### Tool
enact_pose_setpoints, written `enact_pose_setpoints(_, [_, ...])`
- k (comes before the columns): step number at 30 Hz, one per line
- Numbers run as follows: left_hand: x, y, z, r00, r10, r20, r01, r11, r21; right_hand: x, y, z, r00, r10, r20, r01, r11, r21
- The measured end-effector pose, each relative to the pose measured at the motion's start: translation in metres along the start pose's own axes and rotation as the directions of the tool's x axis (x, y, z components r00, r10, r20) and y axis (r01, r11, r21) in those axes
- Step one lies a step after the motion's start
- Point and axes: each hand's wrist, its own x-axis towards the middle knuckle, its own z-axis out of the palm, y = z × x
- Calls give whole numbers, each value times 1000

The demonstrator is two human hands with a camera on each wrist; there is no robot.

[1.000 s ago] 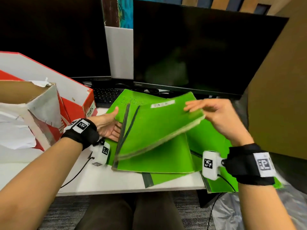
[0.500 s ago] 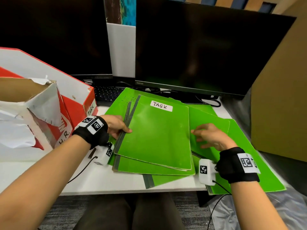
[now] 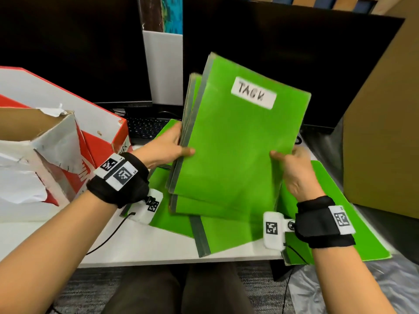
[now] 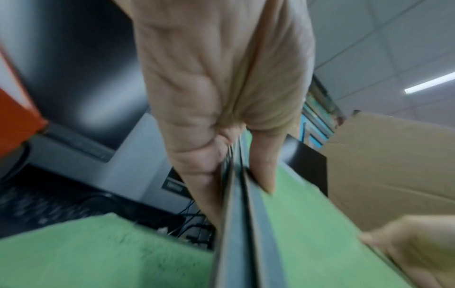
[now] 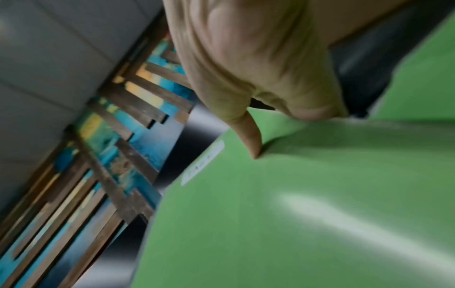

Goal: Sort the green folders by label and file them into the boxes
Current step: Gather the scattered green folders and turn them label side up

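Desk (image 3: 145,243) of white runs below two dark monitors (image 3: 283,71), with a torn red and white box (image 3: 68,155) at its left edge and more green folders (image 3: 340,223) lying along its right edge. We hold a stack of green folders (image 3: 235,150), labelled TASK, tilted up above the desk. Our left hand (image 3: 163,148) clamps its grey spine edge, thumb in front. Our right hand (image 3: 292,168) pinches the opposite edge, thumb on the cover.

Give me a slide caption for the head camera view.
Both hands, left and right, lift TASK-labelled green folders above the desk.
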Motion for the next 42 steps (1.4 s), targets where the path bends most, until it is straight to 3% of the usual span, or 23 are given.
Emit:
enact_pose_setpoints(2, [0,14,0,974,196,-114,-194,981,26,-7,-17,-4,969,-242,-57,244,969,40])
enact_pose_setpoints(4, [0,28,2,915,349,-202,-342,937,69,-13,-32,-7,906,-418,-71,422,905,57])
enact_pose_setpoints(6, [-2,37,4,883,400,-245,-392,916,83,-15,-36,-10,863,-502,-52,505,860,79])
enact_pose_setpoints(8, [-3,32,8,882,402,-247,-404,914,42,-10,-28,-9,877,-480,2,478,874,85])
enact_pose_setpoints(12, [-1,3,25,941,234,-245,-262,961,-85,2,5,-4,957,-252,141,269,956,-116])
enact_pose_setpoints(17, [-1,-2,25,943,177,-282,-225,963,-147,15,16,-9,977,-150,155,182,959,-219])
enact_pose_setpoints(19, [1,-4,23,954,135,-268,-198,954,-224,25,16,-20,993,-95,68,110,951,-289])
enact_pose_setpoints(21, [7,-14,23,970,50,-238,-130,934,-334,41,28,-42,995,-17,-103,-23,927,-375])
enact_pose_setpoints(24, [12,-38,24,978,-138,-157,52,887,-459,58,51,-78,932,162,-324,-307,828,-469])
enact_pose_setpoints(26, [15,-58,27,958,-266,-110,194,878,-437,63,62,-91,897,243,-370,-411,768,-491])
enact_pose_setpoints(29, [16,-84,32,890,-455,-1,433,848,-306,62,62,-86,897,265,-353,-417,771,-481])
enact_pose_setpoints(31, [15,-88,34,847,-531,29,519,814,-259,59,60,-79,893,291,-343,-431,771,-469])
enact_pose_setpoints(35, [15,-82,35,824,-567,22,560,807,-188,52,55,-79,882,342,-324,-457,789,-412])
enact_pose_setpoints(38, [26,-102,27,812,-583,21,574,794,-201,50,46,-82,911,243,-335,-357,870,-341])
enact_pose_setpoints(42, [12,-73,27,804,-594,3,583,788,-197,55,24,-93,953,37,-301,-137,937,-320])
